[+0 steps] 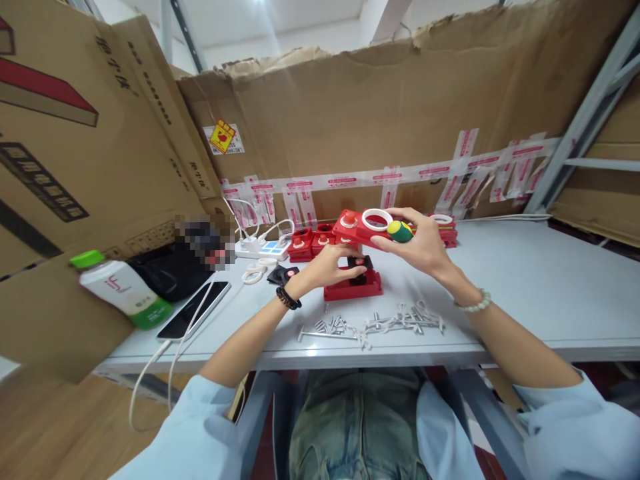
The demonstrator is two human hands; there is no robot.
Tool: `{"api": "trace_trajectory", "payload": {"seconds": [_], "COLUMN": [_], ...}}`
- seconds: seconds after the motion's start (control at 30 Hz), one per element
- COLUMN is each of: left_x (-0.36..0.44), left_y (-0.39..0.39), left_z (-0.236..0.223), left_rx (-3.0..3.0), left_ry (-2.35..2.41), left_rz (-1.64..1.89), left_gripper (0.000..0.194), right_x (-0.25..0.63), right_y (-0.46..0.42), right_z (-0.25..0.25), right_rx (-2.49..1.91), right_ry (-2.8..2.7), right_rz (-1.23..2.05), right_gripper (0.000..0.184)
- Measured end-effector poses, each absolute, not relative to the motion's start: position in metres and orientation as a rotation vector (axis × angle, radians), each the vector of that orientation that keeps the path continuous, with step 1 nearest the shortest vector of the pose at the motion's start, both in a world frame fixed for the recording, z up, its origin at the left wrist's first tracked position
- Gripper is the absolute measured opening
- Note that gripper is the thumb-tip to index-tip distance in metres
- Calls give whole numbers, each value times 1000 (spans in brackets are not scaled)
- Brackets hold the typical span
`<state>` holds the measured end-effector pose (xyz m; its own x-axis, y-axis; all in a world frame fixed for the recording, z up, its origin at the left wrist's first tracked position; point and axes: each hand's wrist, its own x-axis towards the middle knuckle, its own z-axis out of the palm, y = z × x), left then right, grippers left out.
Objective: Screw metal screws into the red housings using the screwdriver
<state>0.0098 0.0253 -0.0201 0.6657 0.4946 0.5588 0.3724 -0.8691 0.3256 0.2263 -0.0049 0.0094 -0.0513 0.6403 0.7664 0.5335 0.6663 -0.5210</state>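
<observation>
My right hand (423,243) is closed on a red plastic housing (357,233) with a large white ring (377,211) and a round orange-red button, raised above the table. In the same hand is a green-and-yellow screwdriver handle (400,231); its shaft is hidden. Lower and to the left, my left hand (333,267) pinches a small black part (369,263) with a red centre. That black part sits over an open red base (353,289) on the table. The fingers partly cover it, so I cannot tell whether it is seated.
Loose screws and metal pins (405,320) lie along the front, beside a T-shaped metal key (327,335). Further red housings (305,245) and a white power strip (263,249) stand behind. Leftward are black parts (281,275), a phone (195,310) and a bottle (120,287). Cardboard walls (350,113) the back.
</observation>
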Motion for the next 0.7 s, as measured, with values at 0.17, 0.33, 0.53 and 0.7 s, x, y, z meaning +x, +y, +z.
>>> {"api": "trace_trajectory", "payload": {"seconds": [0.17,0.33,0.53,0.7], "left_x": [1,3,3,2], "left_y": [28,26,25,25], "left_z": [-28,-30,-31,-33], "left_rx": [2654,2640,2644,2650], "left_ry": [763,800,813,835], "left_rz": [955,949,954,939], "left_gripper": [28,28,28,28], "right_x": [225,225,224,224], "right_y": [-4,-3,-2,-2], "right_z": [8,7,6,6], "right_rx": [-945,-956,-961,-963], "right_ry": [-1712,-1716,-1731,-1734], "right_rz": [94,95,73,78], "right_gripper": [50,49,50,50]}}
